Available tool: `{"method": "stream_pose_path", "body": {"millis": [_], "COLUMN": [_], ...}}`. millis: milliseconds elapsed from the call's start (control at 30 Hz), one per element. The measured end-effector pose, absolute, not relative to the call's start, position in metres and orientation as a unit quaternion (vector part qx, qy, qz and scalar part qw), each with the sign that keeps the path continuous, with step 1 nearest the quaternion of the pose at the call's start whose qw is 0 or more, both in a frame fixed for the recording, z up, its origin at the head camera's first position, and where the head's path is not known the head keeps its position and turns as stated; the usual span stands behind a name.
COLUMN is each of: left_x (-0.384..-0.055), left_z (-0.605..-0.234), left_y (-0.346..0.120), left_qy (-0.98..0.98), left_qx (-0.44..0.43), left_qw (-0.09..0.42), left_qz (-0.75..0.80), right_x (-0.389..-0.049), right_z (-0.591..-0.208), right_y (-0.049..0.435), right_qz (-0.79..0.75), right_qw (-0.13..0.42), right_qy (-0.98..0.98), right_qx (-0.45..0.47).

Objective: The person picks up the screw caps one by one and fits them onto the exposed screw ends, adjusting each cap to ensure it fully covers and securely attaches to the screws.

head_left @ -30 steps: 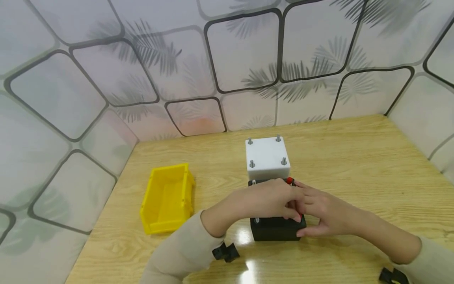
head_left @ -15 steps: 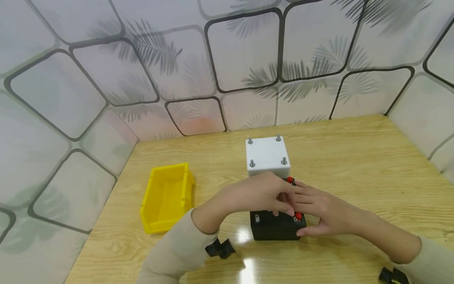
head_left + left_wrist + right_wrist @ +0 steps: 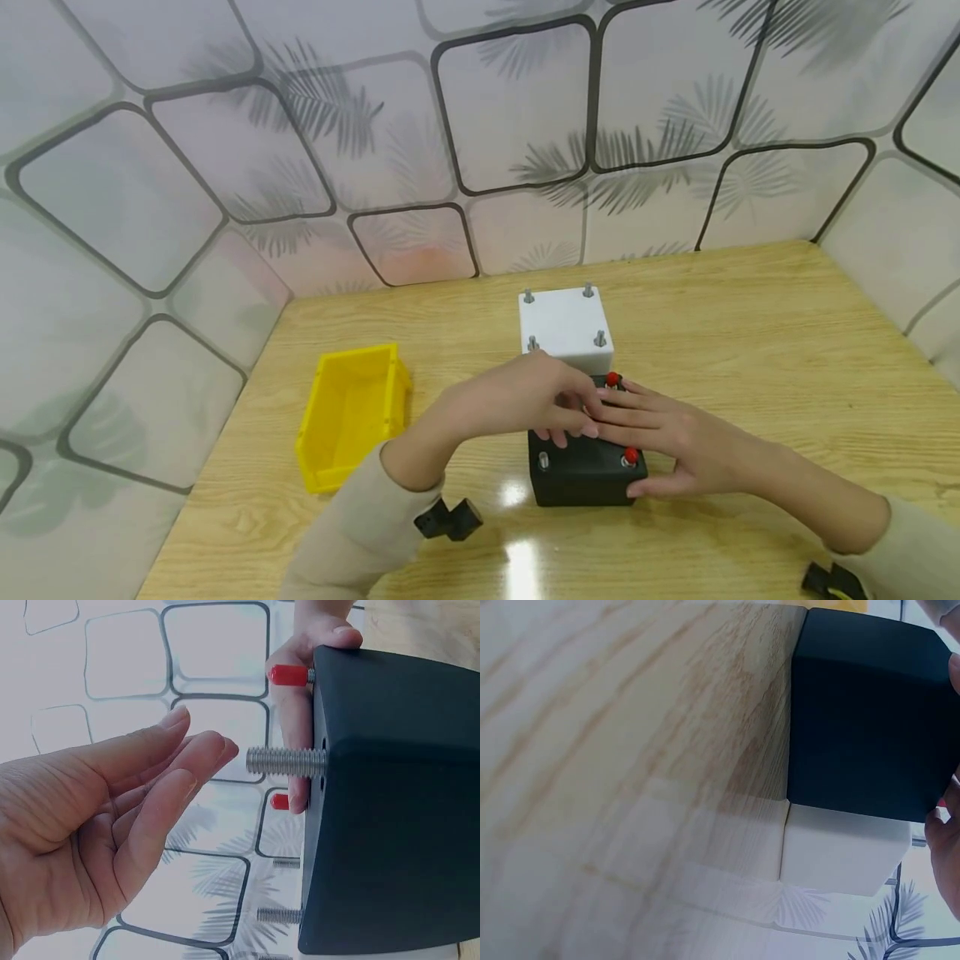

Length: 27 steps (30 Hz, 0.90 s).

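Laid flat, the right hand (image 3: 666, 435) rests on the black box (image 3: 583, 484) on the desk (image 3: 783, 346) and should brace it; the left hand (image 3: 525, 395), loosely bent, seemingly empty, best lines up over the bare bolt (image 3: 543, 461).

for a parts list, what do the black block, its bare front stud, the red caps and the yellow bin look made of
Black block: likely satin plastic, from its rounded edges; coated metal possible. Bare front stud: bright metal, probably steel, by its silvery threads. Red caps: glossy plastic or rubber, judging by highlights. Yellow bin: probably satin plastic, given its even colour.
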<state>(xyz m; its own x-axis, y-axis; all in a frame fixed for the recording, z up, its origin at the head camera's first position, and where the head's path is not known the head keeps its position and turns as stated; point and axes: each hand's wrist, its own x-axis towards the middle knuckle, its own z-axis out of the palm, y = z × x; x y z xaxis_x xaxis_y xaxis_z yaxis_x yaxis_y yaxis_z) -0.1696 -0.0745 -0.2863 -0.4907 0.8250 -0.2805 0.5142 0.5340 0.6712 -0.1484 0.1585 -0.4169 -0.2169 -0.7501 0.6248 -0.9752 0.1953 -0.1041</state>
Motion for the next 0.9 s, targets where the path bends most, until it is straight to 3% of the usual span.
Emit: {"method": "stream_pose_path", "body": {"millis": [900], "left_x": [-0.18], "left_z": [-0.291], "left_y": [-0.117], "left_qy": [0.827], "left_qx": [0.315], "left_qw": [0.306], "left_qz": [0.351], "right_x": [-0.148], "right_z": [-0.413], "right_y": [0.158], "right_qz": [0.234], "right_qw": [0.203], "right_qy": [-0.751], "right_qx": [0.583]}}
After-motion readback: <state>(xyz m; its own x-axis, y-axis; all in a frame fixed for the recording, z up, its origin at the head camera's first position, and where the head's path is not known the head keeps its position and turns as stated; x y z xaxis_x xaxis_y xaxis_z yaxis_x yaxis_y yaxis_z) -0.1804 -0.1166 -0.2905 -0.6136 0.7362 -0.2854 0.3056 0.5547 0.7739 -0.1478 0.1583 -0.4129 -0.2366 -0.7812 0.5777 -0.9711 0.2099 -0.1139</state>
